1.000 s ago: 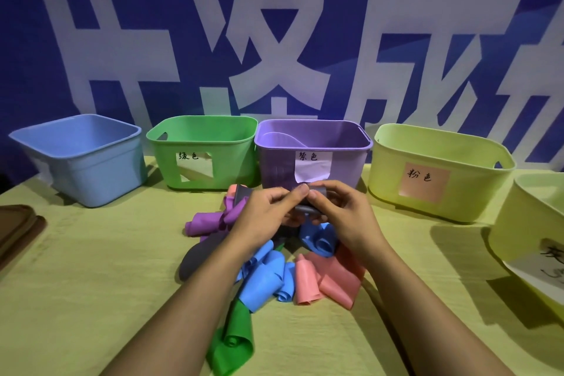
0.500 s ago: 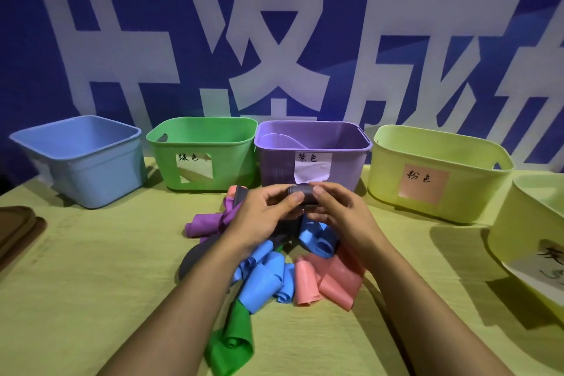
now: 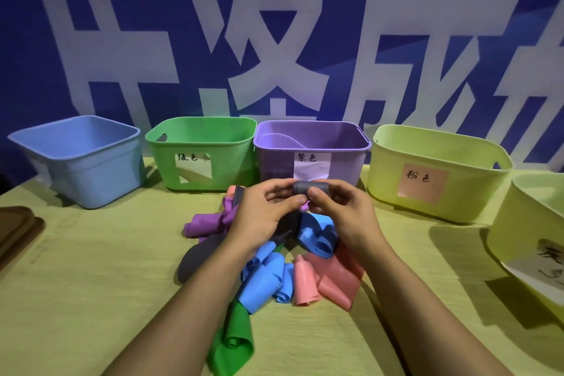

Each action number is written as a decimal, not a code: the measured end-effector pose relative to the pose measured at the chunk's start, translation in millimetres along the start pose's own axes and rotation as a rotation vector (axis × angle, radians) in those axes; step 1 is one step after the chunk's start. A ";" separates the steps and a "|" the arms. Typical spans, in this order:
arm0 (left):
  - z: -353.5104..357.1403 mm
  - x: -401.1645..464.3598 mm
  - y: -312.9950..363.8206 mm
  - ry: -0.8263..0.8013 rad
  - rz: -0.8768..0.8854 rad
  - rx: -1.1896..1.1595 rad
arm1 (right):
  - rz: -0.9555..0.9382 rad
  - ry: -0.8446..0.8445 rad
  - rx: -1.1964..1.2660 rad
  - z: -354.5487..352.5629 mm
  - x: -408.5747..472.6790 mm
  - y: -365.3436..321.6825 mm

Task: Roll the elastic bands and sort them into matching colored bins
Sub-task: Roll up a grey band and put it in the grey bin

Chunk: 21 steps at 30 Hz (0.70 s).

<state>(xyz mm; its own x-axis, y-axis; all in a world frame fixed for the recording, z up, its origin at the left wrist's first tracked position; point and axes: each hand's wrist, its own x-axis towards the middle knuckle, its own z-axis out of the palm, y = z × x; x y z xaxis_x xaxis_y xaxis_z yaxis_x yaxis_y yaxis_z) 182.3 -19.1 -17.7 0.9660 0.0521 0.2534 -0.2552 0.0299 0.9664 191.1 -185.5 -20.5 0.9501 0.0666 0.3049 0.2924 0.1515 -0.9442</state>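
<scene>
Both hands meet just in front of the purple bin point(image 3: 311, 137), above the pile of bands. The left hand point(image 3: 265, 210) and right hand point(image 3: 341, 210) pinch a grey roll point(image 3: 309, 187) between thumbs and fingertips, each closed on one end of it; the roll lies level, and a grey tail hangs from it down behind the left hand toward the pile. The purple bin carries a white label and a pale curved piece shows inside it. Left of the purple bin, touching it, stands the green bin point(image 3: 201, 137), and further left the blue bin point(image 3: 76, 143). Right of the purple bin is a yellow-green bin point(image 3: 439, 149) with a pink label, and beyond that, at the frame edge, a second yellow-green bin point(image 3: 531, 223) with a label only partly readable. In front of the purple bin, on the table point(image 3: 91, 299), lie loose bands: a purple band point(image 3: 204, 223) under the left wrist side, a dark grey band point(image 3: 198, 253) beside the left forearm, blue bands point(image 3: 265, 281) between the forearms, pink bands point(image 3: 329, 278) beside the right forearm, and a green band point(image 3: 232, 342) nearest the camera. Far left of the purple bin, a brown lid point(image 3: 15, 229) sits at the table's edge.
</scene>
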 end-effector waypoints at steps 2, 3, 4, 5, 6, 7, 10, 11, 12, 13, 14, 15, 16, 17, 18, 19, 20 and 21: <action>1.4 -1.2 2.9 0.022 0.008 -0.007 | -0.014 0.022 0.034 1.6 -1.8 -2.4; 1.9 -1.5 3.9 0.019 0.008 -0.025 | -0.019 0.031 0.051 2.2 -2.6 -3.5; 2.4 -1.7 4.2 0.010 -0.002 -0.056 | -0.025 0.038 0.062 2.6 -3.2 -4.2; 2.4 -2.0 3.9 -0.001 -0.023 -0.097 | -0.029 0.042 0.065 2.7 -4.1 -4.8; 2.2 -2.2 3.4 -0.012 -0.045 -0.143 | -0.032 0.045 0.065 2.8 -4.9 -5.1; 1.8 -2.4 2.8 -0.017 -0.062 -0.178 | -0.027 0.046 0.065 2.7 -5.9 -4.9; 4.6 -3.0 2.4 -0.002 -0.059 -0.218 | -0.012 0.041 0.099 5.2 -9.8 -4.7; 6.4 -3.1 3.2 0.006 -0.062 -0.245 | -0.008 0.050 0.111 7.2 -10.8 -4.9; 8.4 -3.4 4.8 0.015 -0.078 -0.293 | -0.004 0.065 0.123 8.9 -11.2 -4.7; 10.5 -4.1 7.1 0.022 -0.100 -0.352 | 0.001 0.083 0.144 10.2 -12.0 -5.9; 12.8 -5.1 9.7 0.022 -0.128 -0.413 | -0.001 0.089 0.168 11.5 -12.8 -7.6; 14.4 -6.2 12.5 0.013 -0.166 -0.469 | -0.013 0.081 0.185 13.1 -13.8 -9.3; 15.4 -7.6 16.7 -0.006 -0.211 -0.527 | -0.038 0.068 0.188 14.5 -14.6 -9.8; 15.3 -8.7 20.0 -0.025 -0.265 -0.593 | -0.062 0.058 0.188 15.3 -15.7 -11.5; 15.1 -9.5 23.0 -0.043 -0.323 -0.666 | -0.089 0.047 0.188 15.6 -16.4 -13.2; 13.9 -9.8 25.7 -0.063 -0.375 -0.729 | -0.114 0.031 0.180 14.9 -16.7 -15.1; 12.7 -10.2 28.6 -0.080 -0.415 -0.774 | -0.143 0.005 0.157 13.1 -15.9 -16.2; 11.7 -10.0 30.6 -0.088 -0.444 -0.795 | -0.169 -0.024 0.125 9.7 -14.6 -17.8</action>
<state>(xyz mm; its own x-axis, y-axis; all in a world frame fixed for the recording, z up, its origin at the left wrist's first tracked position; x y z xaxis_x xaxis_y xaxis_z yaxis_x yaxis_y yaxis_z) 165.3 -30.4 9.8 0.9737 -0.2042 -0.1008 0.2181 0.7094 0.6702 170.9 -179.6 -6.9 0.8853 0.0534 0.4619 0.4302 0.2832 -0.8572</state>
